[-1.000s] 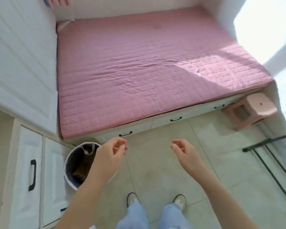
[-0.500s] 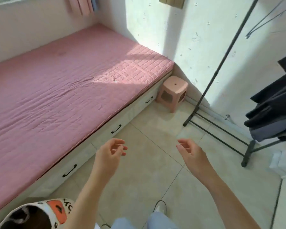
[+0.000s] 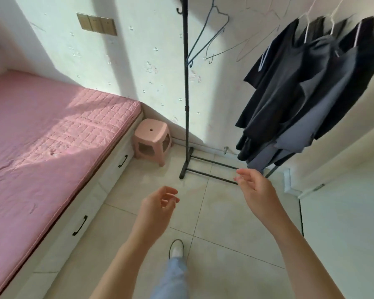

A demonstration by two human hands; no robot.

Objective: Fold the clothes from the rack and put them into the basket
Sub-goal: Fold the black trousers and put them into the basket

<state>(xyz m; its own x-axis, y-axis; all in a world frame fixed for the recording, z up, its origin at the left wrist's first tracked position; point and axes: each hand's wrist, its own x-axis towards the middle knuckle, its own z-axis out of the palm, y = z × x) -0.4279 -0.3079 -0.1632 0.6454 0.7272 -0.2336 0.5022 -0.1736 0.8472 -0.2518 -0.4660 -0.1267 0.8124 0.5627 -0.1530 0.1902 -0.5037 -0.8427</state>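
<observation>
The clothes (image 3: 307, 87) on the rack (image 3: 185, 87) are black, charcoal and slate blue-grey, all plain, on pale wire hangers (image 3: 333, 20); the rack itself is black. The mattress (image 3: 48, 134) is pink with a quilted grid of stitching (brighter where sun falls on it). The stool (image 3: 152, 139) is a matching pale pink. Drawers (image 3: 108, 173) under the mattress are white with black handles. Floor tiles (image 3: 220, 212) are beige, the wall (image 3: 138, 61) white, its switch plate (image 3: 97, 24) brassy tan. Trouser leg (image 3: 173, 277) light blue denim.

Both bare forearms were extended forward, nothing held in either hand. The left hand (image 3: 158, 207) was kept lower and nearer — fingers loosely curled, thumb close to the fingertips. The right hand (image 3: 256, 187) was raised farther forward — fingers relaxed and slightly spread.
</observation>
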